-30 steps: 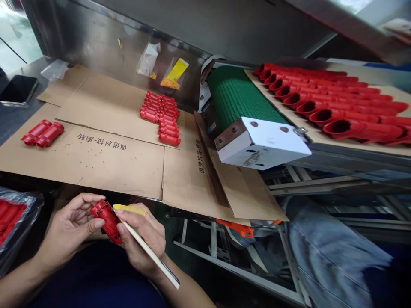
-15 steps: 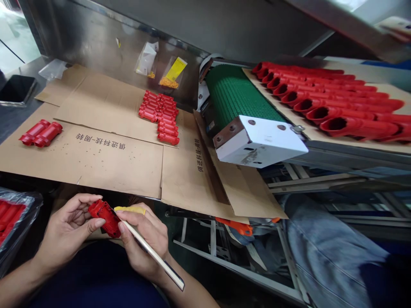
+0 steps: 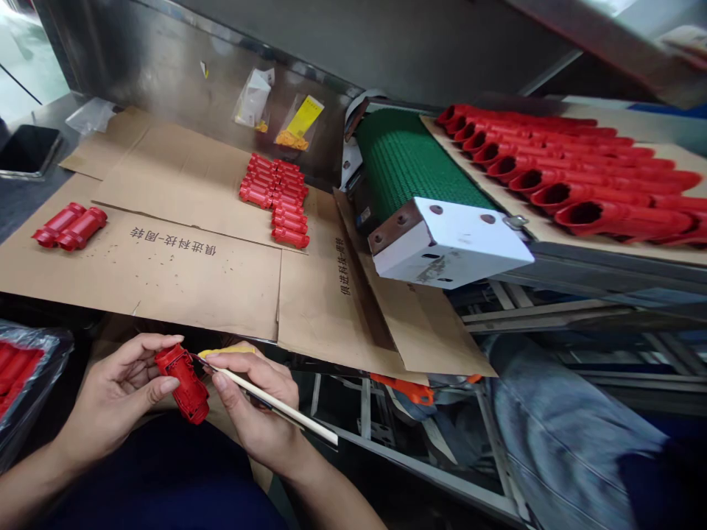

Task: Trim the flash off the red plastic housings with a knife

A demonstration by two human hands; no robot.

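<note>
My left hand (image 3: 118, 394) holds a short red plastic part (image 3: 184, 383) low in front of me, thumb and fingers pinching its upper end. My right hand (image 3: 259, 412) grips a thin pale-handled knife (image 3: 276, 403) whose tip touches the top of the red part. A yellow cot covers the right index finger (image 3: 226, 352). Both hands are below the near edge of the cardboard sheet (image 3: 166, 272).
On the cardboard lie two red parts (image 3: 69, 227) at the left and a stacked group of small red parts (image 3: 276, 199) in the middle. A green conveyor belt (image 3: 409, 165) ends at a white block (image 3: 453, 243). Long red tubes (image 3: 568, 173) lie at right. A bag of red parts (image 3: 19, 375) is at left.
My right hand has turned so the knife handle now points further right and lies flatter. The red part has tilted slightly in my left hand.
</note>
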